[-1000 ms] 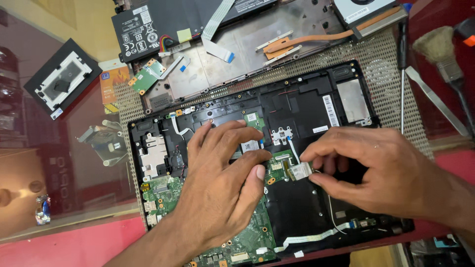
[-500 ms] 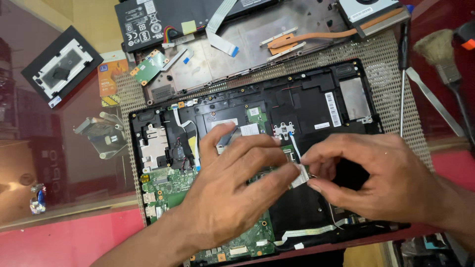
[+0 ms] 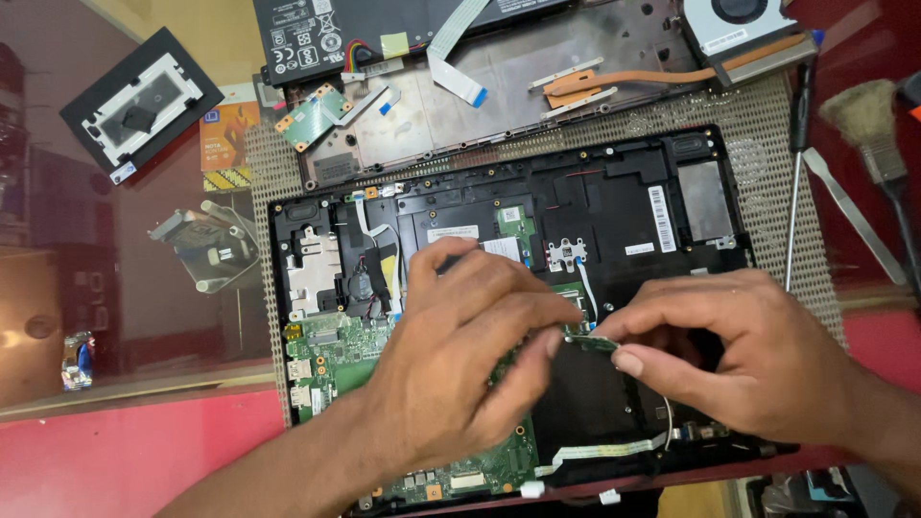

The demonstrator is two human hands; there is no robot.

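An opened black laptop chassis point(image 3: 672, 153) lies on a beige mesh mat, its green motherboard point(image 3: 336, 350) exposed at the lower left. My left hand point(image 3: 460, 355) rests over the board's middle, fingertips pinching a small green circuit card point(image 3: 590, 341). From the right, my right hand point(image 3: 739, 355) grips the same card between thumb and fingers. A thin white-and-blue cable point(image 3: 585, 293) runs up from the card. Both hands hide the parts beneath them.
A metal bottom cover point(image 3: 537, 86) with copper heat pipe, a fan point(image 3: 734, 24) and a black battery point(image 3: 317, 29) lie behind the chassis. A screwdriver point(image 3: 796, 182), a flat pry tool point(image 3: 854, 225) and a brush point(image 3: 873, 125) sit right. A black bracket point(image 3: 139, 101) lies at the left.
Both hands have stayed on the small card at the chassis middle; my left fingers have closed in on it. The view has shifted slightly.
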